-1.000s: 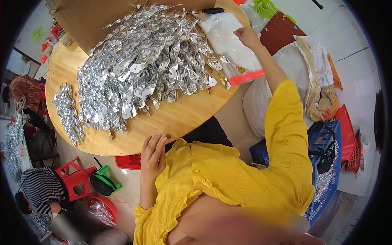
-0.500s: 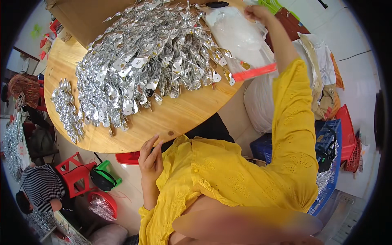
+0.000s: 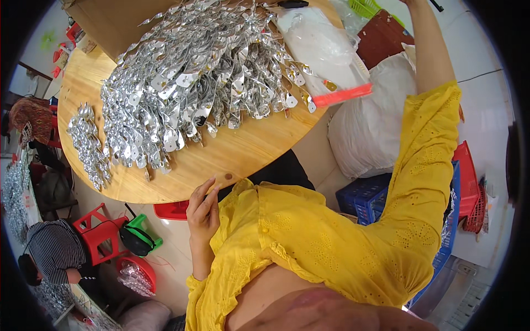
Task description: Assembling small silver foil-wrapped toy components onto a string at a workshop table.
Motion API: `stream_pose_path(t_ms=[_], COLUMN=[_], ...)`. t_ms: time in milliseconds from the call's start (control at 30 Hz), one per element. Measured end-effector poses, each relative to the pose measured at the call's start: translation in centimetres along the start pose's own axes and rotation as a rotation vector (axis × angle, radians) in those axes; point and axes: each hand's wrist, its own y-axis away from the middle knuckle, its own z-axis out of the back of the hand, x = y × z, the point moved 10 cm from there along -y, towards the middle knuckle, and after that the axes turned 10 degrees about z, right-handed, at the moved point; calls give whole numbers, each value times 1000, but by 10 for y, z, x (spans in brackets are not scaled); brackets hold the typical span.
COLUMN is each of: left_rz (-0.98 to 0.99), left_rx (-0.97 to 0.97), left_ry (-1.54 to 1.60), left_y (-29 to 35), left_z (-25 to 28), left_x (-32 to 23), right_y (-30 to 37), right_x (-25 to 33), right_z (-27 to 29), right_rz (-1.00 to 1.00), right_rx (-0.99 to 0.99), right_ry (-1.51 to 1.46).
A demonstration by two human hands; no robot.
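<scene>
My left hand (image 3: 203, 214) hovers by the near edge of the wooden table (image 3: 190, 186), its fingers loosely stretched with nothing in them. My right arm reaches up along the right side to the top edge of the picture, where the hand is cut off. A large heap of shiny silver twisted strips with flat, holed ends (image 3: 193, 83) covers much of the table. A smaller bunch of silver pieces (image 3: 88, 146) lies to its left. Right of the heap lies a clear plastic bag (image 3: 323, 47) with a red strip along its near end.
A cardboard box (image 3: 110, 25) stands behind the heap. Right of the table are a stuffed white sack (image 3: 367, 121), a blue crate (image 3: 364, 197) and a dark red box (image 3: 383, 38). At left, a person in a striped shirt (image 3: 58, 251) is near a red stool (image 3: 99, 234).
My right hand has moved from above the plastic bag, out to the right and past the top edge. My left hand has barely moved.
</scene>
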Motion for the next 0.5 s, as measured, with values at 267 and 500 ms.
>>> stream_pose_path(t_ms=[267,500], left_rz=[41,188], left_rx=[-89,-113], left_ry=[60,123], left_y=[-5,3], left_z=[8,6], left_x=[0,21], right_y=[62,156], right_x=[73,83], right_z=[-50,-182], right_rz=[141,-2], right_rx=[165,586], right_ry=[-171,-290])
